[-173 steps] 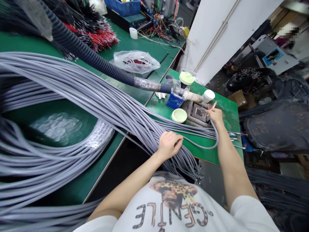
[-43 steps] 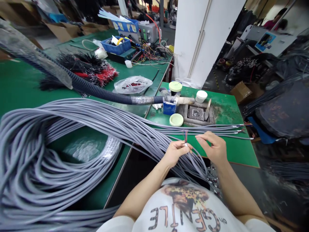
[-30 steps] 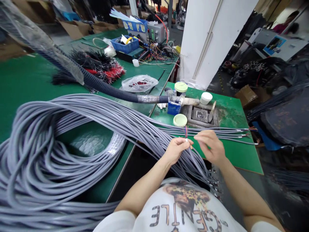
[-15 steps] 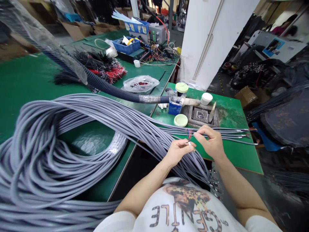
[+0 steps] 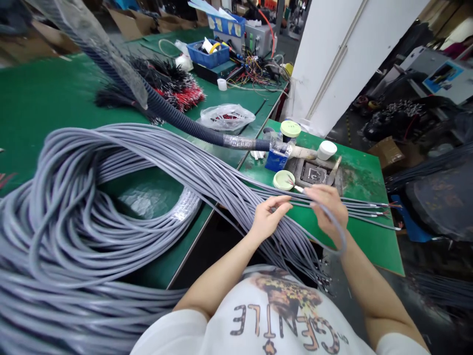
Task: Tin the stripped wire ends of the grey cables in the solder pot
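By right hand (image 5: 334, 207), cable tip (image 5: 298, 189) blurred

White pillar (image 5: 318, 54), plastic bag (image 5: 228, 117), carton (image 5: 385, 152)

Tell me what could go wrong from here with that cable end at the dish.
The bared wires reach the pale green dish; an unsteady right hand might knock it or bend the strands.
The held cable curves back toward the grey bundle, so a pull could snag.
The hose nozzle points close to the white tub; bumping the hose might tip it.
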Available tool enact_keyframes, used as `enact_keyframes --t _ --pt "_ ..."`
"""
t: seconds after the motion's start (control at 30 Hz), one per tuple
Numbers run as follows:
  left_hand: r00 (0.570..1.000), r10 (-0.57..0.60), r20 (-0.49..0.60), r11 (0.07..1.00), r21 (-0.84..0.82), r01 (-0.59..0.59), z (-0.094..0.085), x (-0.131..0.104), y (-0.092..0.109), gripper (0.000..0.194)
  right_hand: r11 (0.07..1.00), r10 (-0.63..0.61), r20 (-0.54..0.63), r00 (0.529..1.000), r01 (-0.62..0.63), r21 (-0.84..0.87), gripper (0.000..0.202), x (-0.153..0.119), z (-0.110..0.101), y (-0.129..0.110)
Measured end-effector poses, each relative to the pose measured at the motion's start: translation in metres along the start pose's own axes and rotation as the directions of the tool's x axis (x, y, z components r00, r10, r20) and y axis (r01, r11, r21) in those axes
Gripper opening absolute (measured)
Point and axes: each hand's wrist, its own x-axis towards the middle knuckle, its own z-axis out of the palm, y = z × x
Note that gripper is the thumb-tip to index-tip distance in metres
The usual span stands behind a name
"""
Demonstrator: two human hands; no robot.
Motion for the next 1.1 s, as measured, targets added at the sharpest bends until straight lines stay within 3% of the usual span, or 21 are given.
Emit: enact_keyframes --t 0.1,0.17,0.33,0.9,1.1 --pt "0.955 0.293 -0.041 0.893 0.37 -0.257 -0.013 0.0 -0.015 0.017 0.977 0.213 -0.091 0.973 -0.214 0.004 0.022 0.018 0.006 0.02" --pt "0.926 0.378 0.017 0.798 0.501 -0.335 -0.02 0.0 -0.025 0.016 0.964 0.266 -0.104 0.958 -0.266 0.012 0.02 0.025 0.015 0.035" --pt "0.921 0.36 0.148 0.659 0.658 -0.363 -0.023 -0.001 -0.038 0.017 0.946 0.319 -0.067 0.945 -0.322 -0.029 0.023 0.03 0.04 0.061" --pt "0.914 0.363 0.182 0.625 0.68 -0.384 -0.024 0.001 -0.041 0.017 0.945 0.311 0.008 0.951 -0.308 -0.112 0.025 0.034 0.058 0.079" --pt "0.913 0.359 0.192 0.613 0.69 -0.386 -0.024 0.002 -0.043 0.017 0.944 0.311 -0.016 0.95 -0.311 -0.111 0.025 0.04 0.046 0.071"
